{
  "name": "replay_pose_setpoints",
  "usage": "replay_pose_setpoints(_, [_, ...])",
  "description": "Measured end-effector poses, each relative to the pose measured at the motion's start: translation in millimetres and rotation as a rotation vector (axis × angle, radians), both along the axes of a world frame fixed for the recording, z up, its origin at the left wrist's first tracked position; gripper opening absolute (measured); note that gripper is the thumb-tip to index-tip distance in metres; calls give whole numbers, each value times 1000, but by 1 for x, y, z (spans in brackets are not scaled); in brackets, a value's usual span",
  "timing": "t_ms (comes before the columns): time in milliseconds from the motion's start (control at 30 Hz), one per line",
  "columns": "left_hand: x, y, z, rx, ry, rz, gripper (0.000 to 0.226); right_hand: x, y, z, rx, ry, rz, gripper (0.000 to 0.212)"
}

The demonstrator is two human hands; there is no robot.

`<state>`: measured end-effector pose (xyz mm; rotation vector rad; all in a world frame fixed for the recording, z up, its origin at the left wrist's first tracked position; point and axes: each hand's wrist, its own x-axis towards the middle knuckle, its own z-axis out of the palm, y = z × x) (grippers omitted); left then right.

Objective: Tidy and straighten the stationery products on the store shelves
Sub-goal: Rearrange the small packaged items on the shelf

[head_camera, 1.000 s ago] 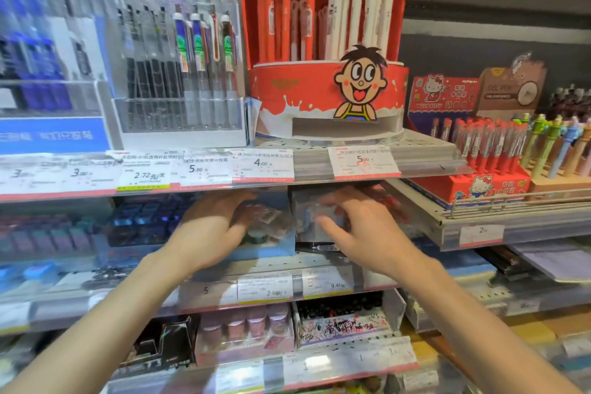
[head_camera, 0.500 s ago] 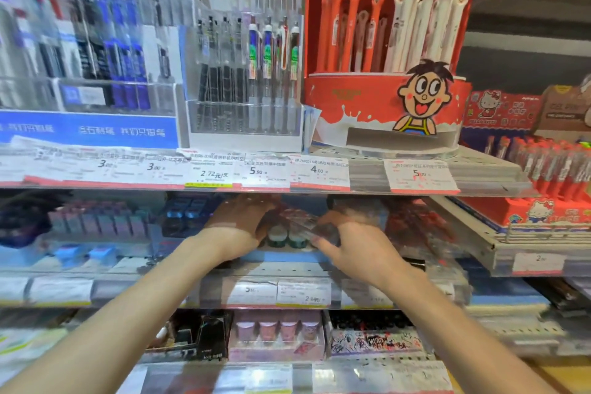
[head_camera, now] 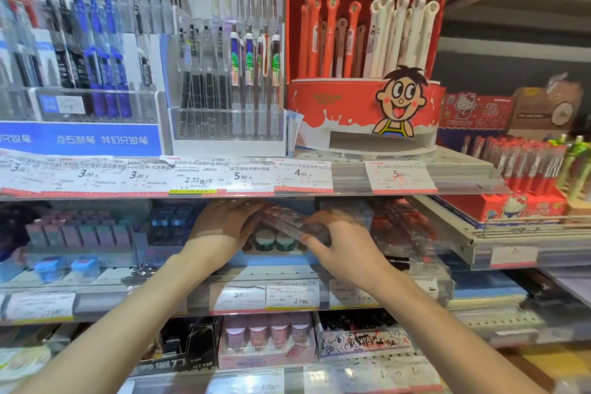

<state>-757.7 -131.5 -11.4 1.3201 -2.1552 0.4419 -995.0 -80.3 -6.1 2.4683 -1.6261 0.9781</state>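
Observation:
Both my hands reach into the middle shelf under the price strip. Between them is a clear plastic packet (head_camera: 289, 220) with a barcode label and reddish contents, tilted down to the right. My left hand (head_camera: 224, 224) holds its upper left end; my right hand (head_camera: 339, 243) grips its lower right end with fingers curled round it. Just below the packet sit two green round tape-like items (head_camera: 275, 240) in a blue tray (head_camera: 271, 259). More clear packets with red contents (head_camera: 403, 227) lie to the right on the same shelf.
The top shelf carries a clear pen rack (head_camera: 228, 86) and a red cartoon-boy pen display (head_camera: 367, 105). Price labels (head_camera: 224, 176) line the shelf edge. Pastel boxes (head_camera: 80, 233) stand at the left. A side shelf with red pen boxes (head_camera: 524, 182) juts out at the right.
My hands have come together on the clear packet and lifted its left end. The view has shifted left, so the shelves sit further right in frame.

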Motion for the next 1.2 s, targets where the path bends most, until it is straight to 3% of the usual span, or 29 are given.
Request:
replay_pose_setpoints(200, [-2, 9, -6, -247, 55, -69, 29, -9, 11, 1, -61, -31, 12, 36])
replay_pose_setpoints(333, [-24, 15, -3, -250, 92, -101, 29, -27, 20, -2, -97, -64, -27, 32])
replay_pose_setpoints(567, [-88, 16, 13, -130, 114, -183, 28, -79, 40, 2, -132, -114, -164, 30])
replay_pose_setpoints(800, [-134, 2, 9, 215, 205, -122, 45, -122, 45, 0, -120, -174, -316, 27])
replay_pose_setpoints(933, [-137, -5, 3, 362, 184, -163, 41, -133, 36, 1, -108, -187, -418, 27])
replay_pose_setpoints(1200, [-139, -9, -4, 336, 235, -172, 33, -122, 10, 2, 44, -10, -456, 37])
